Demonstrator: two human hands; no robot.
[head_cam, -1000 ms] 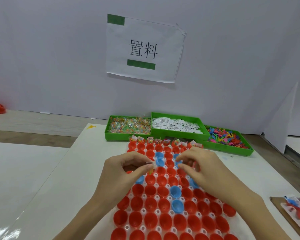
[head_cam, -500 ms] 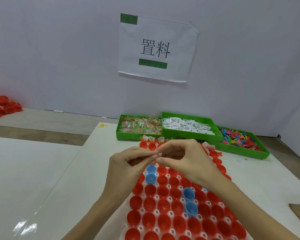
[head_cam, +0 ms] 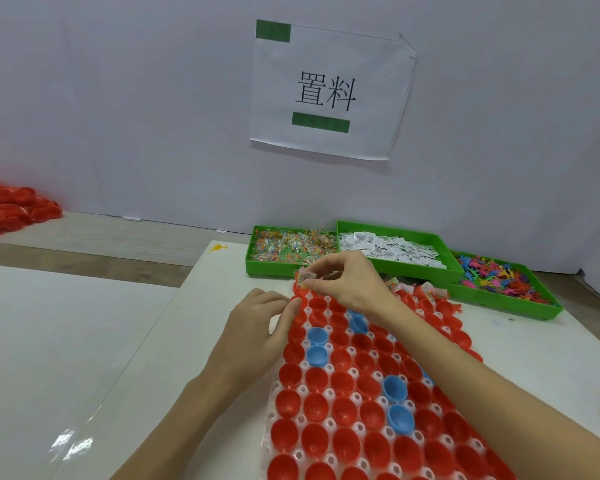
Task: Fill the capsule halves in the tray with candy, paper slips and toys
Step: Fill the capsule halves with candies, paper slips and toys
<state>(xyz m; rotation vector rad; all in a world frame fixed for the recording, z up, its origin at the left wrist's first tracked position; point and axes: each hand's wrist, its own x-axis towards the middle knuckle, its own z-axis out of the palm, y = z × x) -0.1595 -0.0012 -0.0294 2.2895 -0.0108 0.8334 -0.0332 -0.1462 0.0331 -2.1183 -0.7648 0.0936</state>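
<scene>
A clear tray (head_cam: 274,403) of red and a few blue capsule halves (head_cam: 317,379) runs from the near edge toward the back. My right hand (head_cam: 343,282) pinches a small candy packet (head_cam: 305,276) over the tray's far left corner. My left hand (head_cam: 260,327) rests with curled fingers at the tray's left edge, just below the packet; what it holds is hidden. The far row of halves (head_cam: 426,292) carries candy and slips.
Three green bins stand at the back: candy (head_cam: 291,247), paper slips (head_cam: 388,247), coloured toys (head_cam: 499,278). A paper sign (head_cam: 329,91) hangs on the white wall. Loose red halves (head_cam: 11,206) pile at far left. A second white table (head_cam: 49,341) adjoins on the left.
The hands were pinched together above the tray; now they are apart. My right hand has moved to the far left corner with the packet, my left has dropped to the tray edge.
</scene>
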